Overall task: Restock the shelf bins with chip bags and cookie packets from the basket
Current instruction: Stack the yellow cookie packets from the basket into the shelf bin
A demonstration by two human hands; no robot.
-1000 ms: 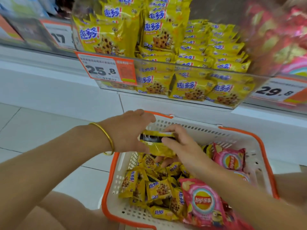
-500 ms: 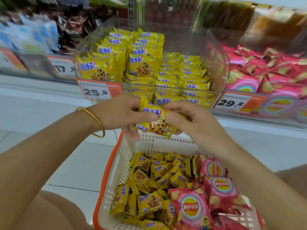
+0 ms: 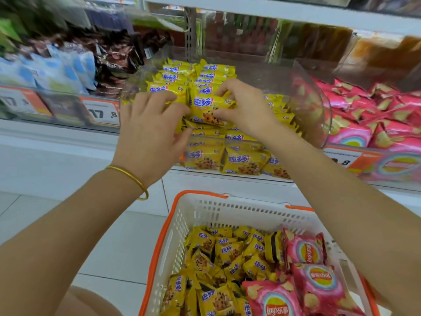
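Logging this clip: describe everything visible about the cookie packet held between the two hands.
The cookie packet is a small glossy yellow pouch with blue characters on top, a chocolate-chip cookie picture below and crimped ends. It looks sealed, lies roughly level with its printed face toward the camera, above the stacked yellow packets in the clear shelf bin. The right hand pinches its right end, fingers on top, thumb beneath; the left hand holds its left end.

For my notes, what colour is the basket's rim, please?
The basket's rim is orange; head view shows it.
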